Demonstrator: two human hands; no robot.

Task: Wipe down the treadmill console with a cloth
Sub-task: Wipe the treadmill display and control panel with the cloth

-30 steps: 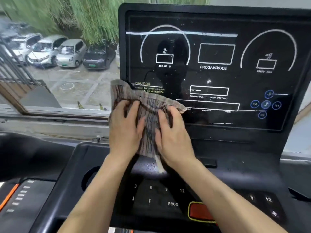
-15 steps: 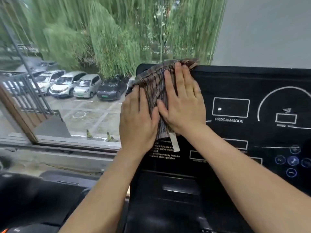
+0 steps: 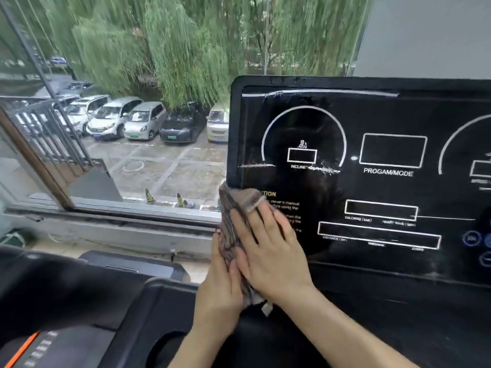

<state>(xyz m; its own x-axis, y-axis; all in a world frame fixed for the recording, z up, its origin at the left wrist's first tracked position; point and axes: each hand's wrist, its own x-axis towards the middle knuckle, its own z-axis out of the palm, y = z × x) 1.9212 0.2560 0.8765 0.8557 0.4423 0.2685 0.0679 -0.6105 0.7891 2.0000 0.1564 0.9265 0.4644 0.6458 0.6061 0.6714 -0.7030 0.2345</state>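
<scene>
The cloth [image 3: 233,229], a bunched brown striped rag, sits on the lower left corner of the treadmill console [image 3: 385,115]. It covers the start of the yellow caution text [image 3: 285,205] and folds round the panel's left edge.

The likeliest fault from here is an uneven wipe. The cloth is crumpled into a narrow wad, so each pass probably cleans only a thin band. The pale streaks [image 3: 322,170] across the glossy black face under the incline dial suggest that smears can be left behind. A loose tag end [image 3: 266,309] hangs below the palms and could drag. Pressing hard near the touch icons [image 3: 471,238] at the right might also trigger a control if the machine has power, and I cannot tell whether it does.

The right hand [image 3: 268,251] lies flat on top of the cloth, fingers straight and slightly spread, pushing it against the panel. The left hand [image 3: 220,290] lies alongside at the console's edge, fingers extended against the cloth's outer side, not curled into a fist. How far its fingertips reach behind is hidden.

Beyond the console, a window [image 3: 132,208] looks down on parked cars [image 3: 138,123] and willows [image 3: 172,49].
</scene>
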